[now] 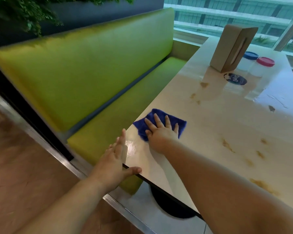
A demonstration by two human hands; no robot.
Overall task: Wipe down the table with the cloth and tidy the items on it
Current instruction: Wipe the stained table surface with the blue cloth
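Head view of the near left corner of the table (227, 119). We see the right hand (161, 132) laid flat, fingers straight and spread, pressing the blue cloth (179, 124) onto the tabletop close to the left edge; it grasps nothing. The left hand (113, 162) is likewise unclenched, its fingers straight alongside the left edge and its thumb resting over the near corner. We judge 3 risks from here. First, the cloth lies near the edge, so a stroke carried leftward could push it off onto the green bench (91, 73). Second, brown stains (227, 145) are scattered over the middle and near right of the surface, and a flat palm on a folded cloth may smear them rather than lift them. Third, at the far end a cardboard tissue box (230, 48) stands upright just beside 2 jars, 1 with a blue lid (249, 55) and 1 with a red lid (265, 61), with a dark round disc (235, 79) in front; a long sweep reaching that group could topple the box, which looks light. Several things are hard to make out: blur softens the bench, glare hides part of the far surface, the jars' contents cannot be read, the box partly covers the blue-lidded jar, the disc may be a sticker or a coaster, and the frame cuts off the table's right edge.
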